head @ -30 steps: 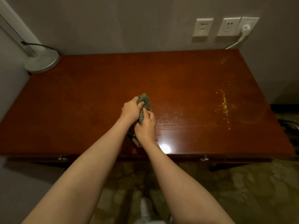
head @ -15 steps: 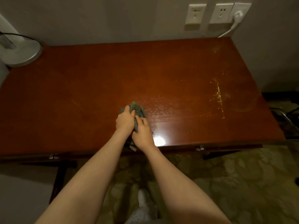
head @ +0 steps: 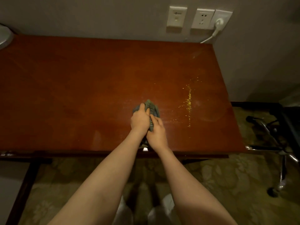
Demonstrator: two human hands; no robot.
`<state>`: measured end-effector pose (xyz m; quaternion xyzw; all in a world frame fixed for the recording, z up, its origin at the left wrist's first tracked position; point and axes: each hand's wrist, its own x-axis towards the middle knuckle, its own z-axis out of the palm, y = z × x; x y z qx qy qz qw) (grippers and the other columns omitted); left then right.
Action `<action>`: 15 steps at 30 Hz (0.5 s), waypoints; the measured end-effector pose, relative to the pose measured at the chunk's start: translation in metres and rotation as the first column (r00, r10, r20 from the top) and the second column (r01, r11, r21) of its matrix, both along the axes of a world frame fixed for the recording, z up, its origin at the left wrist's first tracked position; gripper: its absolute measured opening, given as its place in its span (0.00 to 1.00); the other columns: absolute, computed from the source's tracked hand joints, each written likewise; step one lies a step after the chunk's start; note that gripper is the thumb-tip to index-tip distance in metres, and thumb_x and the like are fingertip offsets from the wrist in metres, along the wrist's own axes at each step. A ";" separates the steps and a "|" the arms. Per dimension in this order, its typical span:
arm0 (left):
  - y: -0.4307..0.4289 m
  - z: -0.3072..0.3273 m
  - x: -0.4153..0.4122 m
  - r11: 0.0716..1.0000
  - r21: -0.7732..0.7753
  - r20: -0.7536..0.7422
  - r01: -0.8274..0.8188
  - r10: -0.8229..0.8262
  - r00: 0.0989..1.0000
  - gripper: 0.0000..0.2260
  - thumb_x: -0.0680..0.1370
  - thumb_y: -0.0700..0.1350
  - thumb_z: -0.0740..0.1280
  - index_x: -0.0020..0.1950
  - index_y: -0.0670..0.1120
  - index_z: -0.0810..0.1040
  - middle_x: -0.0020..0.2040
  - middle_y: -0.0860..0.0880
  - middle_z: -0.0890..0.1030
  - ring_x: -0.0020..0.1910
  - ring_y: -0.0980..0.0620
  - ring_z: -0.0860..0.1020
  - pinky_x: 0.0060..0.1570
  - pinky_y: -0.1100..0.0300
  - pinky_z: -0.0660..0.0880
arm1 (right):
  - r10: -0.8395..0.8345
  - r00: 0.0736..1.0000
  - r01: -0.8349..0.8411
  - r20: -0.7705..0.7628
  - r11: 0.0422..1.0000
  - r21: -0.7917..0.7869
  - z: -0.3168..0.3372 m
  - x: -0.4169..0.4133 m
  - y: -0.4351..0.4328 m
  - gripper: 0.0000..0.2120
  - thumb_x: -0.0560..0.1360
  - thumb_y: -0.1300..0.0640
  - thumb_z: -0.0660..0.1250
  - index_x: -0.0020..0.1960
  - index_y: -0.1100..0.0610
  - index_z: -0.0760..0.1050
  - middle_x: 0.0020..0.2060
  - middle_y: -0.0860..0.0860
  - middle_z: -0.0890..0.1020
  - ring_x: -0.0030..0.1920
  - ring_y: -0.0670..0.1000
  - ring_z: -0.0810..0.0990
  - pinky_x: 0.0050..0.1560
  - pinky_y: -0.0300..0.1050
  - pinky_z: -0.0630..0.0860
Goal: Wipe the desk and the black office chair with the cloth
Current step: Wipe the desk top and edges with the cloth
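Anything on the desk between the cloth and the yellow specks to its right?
Nothing visible. The left hand and right hand grip the cloth on the desk; only bare wood separates it from the yellow specks.

place: hotel-like room or home office | signs: wooden desk (head: pixel 81 95) against wall, wall sockets (head: pixel 203 18), patterned carpet (head: pixel 219 176), wheeled chair base (head: pixel 282 153)
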<state>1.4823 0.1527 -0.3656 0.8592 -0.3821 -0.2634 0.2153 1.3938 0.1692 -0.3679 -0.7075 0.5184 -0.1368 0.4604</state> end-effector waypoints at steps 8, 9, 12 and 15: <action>-0.067 -0.005 -0.108 0.983 -0.076 -0.057 0.167 -0.171 0.984 0.12 0.83 0.47 0.52 0.61 0.42 0.67 0.51 0.39 0.78 0.51 0.39 0.76 0.41 0.53 0.66 | -0.124 0.988 0.116 -0.088 0.989 -0.088 -0.002 -0.107 -0.056 0.26 0.78 0.63 0.60 0.75 0.57 0.59 0.69 0.53 0.65 0.67 0.55 0.67 0.65 0.46 0.65; -0.072 -0.005 -0.117 0.980 -0.081 -0.063 0.182 -0.187 0.980 0.12 0.83 0.47 0.53 0.60 0.41 0.67 0.51 0.39 0.78 0.52 0.39 0.76 0.41 0.53 0.65 | -0.127 0.987 0.118 -0.097 0.989 -0.094 -0.003 -0.115 -0.061 0.27 0.78 0.63 0.61 0.75 0.57 0.59 0.69 0.54 0.65 0.67 0.56 0.67 0.66 0.47 0.65; -0.077 -0.001 -0.128 0.983 -0.075 -0.093 0.168 -0.175 0.980 0.13 0.83 0.48 0.52 0.61 0.41 0.67 0.54 0.39 0.78 0.53 0.38 0.76 0.43 0.54 0.65 | -0.117 0.987 0.107 -0.107 0.990 -0.092 -0.005 -0.127 -0.070 0.27 0.77 0.65 0.60 0.75 0.57 0.59 0.69 0.54 0.65 0.67 0.56 0.66 0.67 0.49 0.66; -0.068 0.007 -0.120 0.989 -0.084 -0.122 0.120 -0.129 0.984 0.14 0.83 0.48 0.53 0.64 0.43 0.67 0.55 0.38 0.78 0.53 0.37 0.75 0.45 0.53 0.67 | -0.118 0.989 0.106 -0.091 0.986 -0.129 -0.004 -0.118 -0.063 0.28 0.76 0.67 0.61 0.74 0.57 0.60 0.68 0.54 0.65 0.67 0.57 0.65 0.68 0.53 0.65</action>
